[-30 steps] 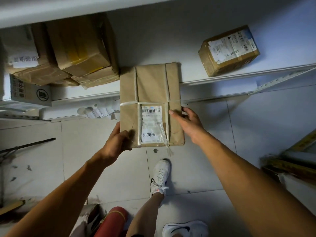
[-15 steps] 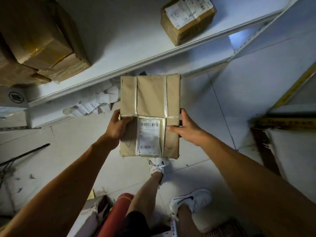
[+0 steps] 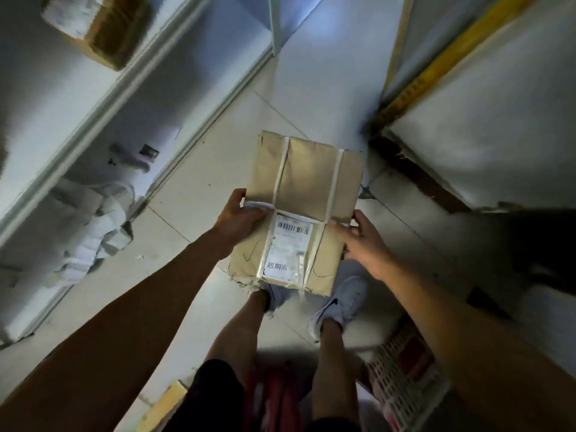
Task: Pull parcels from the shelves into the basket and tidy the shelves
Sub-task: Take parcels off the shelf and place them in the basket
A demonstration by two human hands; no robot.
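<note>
A flat brown paper parcel (image 3: 307,188), strapped with clear tape and bearing a white barcode label, is held in the air over the tiled floor, clear of the shelves. My left hand (image 3: 238,216) grips its left edge, thumb on top. My right hand (image 3: 363,244) grips its right edge. A white lattice basket (image 3: 402,378) shows at the bottom right, partly hidden by my right arm. One small cardboard box (image 3: 99,29) with a white label stays on the white shelf (image 3: 103,88) at the top left.
Crumpled white label paper (image 3: 96,219) lies on the lowest shelf at left. A second white shelf unit with a yellow edge strip (image 3: 436,67) stands at right. My feet in white shoes (image 3: 339,304) are on the floor under the parcel. Something red (image 3: 280,397) is between my legs.
The parcel has come off the shelf edge and moved toward me and to the right, both hands still on it. My view has swung right, bringing the basket and the right shelf unit into sight.
</note>
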